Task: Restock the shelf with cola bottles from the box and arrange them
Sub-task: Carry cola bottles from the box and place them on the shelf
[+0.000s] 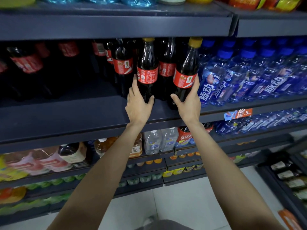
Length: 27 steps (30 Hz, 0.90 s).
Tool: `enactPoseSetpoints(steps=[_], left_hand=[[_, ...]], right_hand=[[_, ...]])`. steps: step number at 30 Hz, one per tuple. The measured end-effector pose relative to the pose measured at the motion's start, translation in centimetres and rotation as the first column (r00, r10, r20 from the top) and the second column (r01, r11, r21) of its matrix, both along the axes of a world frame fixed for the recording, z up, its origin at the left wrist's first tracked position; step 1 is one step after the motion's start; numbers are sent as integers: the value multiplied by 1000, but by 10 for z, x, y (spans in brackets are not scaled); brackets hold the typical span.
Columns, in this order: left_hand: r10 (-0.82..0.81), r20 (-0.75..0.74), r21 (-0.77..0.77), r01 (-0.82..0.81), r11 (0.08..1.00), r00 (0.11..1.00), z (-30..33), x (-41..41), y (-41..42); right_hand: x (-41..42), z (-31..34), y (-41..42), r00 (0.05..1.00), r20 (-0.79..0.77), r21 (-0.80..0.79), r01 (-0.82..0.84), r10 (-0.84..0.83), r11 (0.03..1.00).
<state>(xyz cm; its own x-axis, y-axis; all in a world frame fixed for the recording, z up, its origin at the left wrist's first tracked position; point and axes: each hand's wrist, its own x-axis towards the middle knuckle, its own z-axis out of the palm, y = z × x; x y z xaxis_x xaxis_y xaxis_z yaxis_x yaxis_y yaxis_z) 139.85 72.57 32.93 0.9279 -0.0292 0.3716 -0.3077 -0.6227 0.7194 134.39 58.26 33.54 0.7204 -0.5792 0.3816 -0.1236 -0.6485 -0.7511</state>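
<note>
Two dark cola bottles with red labels and gold caps stand at the front of the dark blue shelf. My left hand grips the lower body of the left cola bottle, which stands upright. My right hand grips the right cola bottle, which leans to the right, its base at the shelf's front edge. More cola bottles stand behind and to the left, deep in the shadow. The box is out of view.
Blue drink bottles crowd the shelf right of the cola. The shelf board above hangs close over the caps. Tea and water bottles fill the shelf below. A low rack stands at right on the tiled floor.
</note>
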Motion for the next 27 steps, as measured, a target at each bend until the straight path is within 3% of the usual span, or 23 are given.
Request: enactPoseSetpoints(steps=[15,21,24,27], left_hand=[[-59,-14,-67,58,996,998,-1,1,4],[-242,-338,-251,161,955,910,28,-15,24],[-301,-328,-262,220,940,895,44,-47,39],[-426,-183,-298,363,883,886,55,-85,38]], right_hand=[[0,-1,0,999,-16,25,-36,37,999],[-17,2,1,995,4,104,-96,96,990],[-42,10,-1,997,-37,13,-71,71,997],[-81,15,-7,999,-25,-172,-50,46,984]])
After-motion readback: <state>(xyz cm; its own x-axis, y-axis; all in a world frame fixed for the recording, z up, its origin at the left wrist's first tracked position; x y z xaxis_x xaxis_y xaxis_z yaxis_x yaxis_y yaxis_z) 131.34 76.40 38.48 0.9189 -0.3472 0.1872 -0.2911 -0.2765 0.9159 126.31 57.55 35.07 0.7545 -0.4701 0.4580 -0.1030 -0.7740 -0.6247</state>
